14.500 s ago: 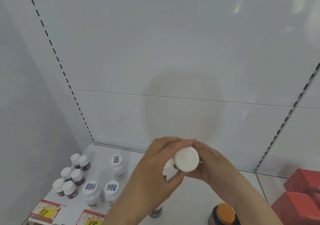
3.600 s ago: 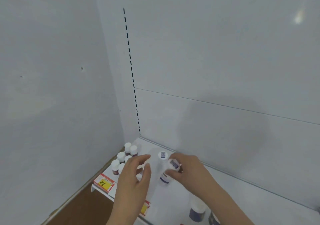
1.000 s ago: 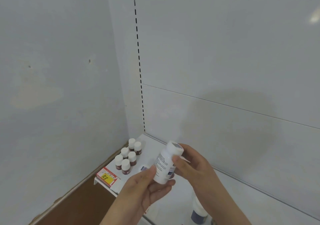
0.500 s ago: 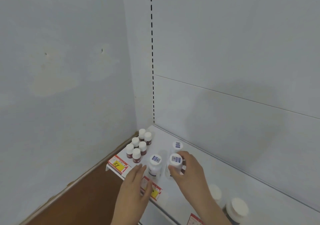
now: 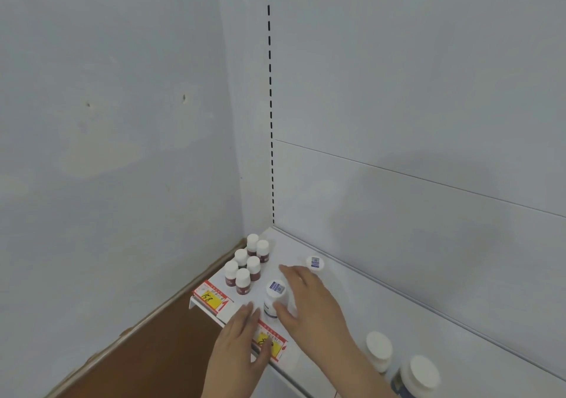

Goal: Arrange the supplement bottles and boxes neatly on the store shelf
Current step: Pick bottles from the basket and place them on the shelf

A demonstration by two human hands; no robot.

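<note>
From the head view, my one landmark is the left price tag (image 5: 211,298), the yellow one on the front lip of the shelf (image 5: 352,290). Just behind that tag six small brown bottles (image 5: 246,264) stand upright in a tight two-wide block running toward the back corner; I judge that group finished. To the right of the tag stands a white bottle (image 5: 274,298) with a barcode sticker on its cap. My right hand (image 5: 309,302) lies over and beside it, thumb against its lower front and fingers stretched past it toward the back; the fingers look relaxed, not curled round it, though I cannot see what they cover. My left hand (image 5: 242,345) is flat and loose, holding nothing, resting on the shelf lip over a second price tag (image 5: 269,341), right of the first. A second barcode-capped bottle (image 5: 315,263) stands farther right and back from the landmark. Far right of it, two larger white-capped jars (image 5: 398,364) stand apart, not lined up with anything. No boxes show here. I reckon the white bottles and jars need rowing up yet
</note>
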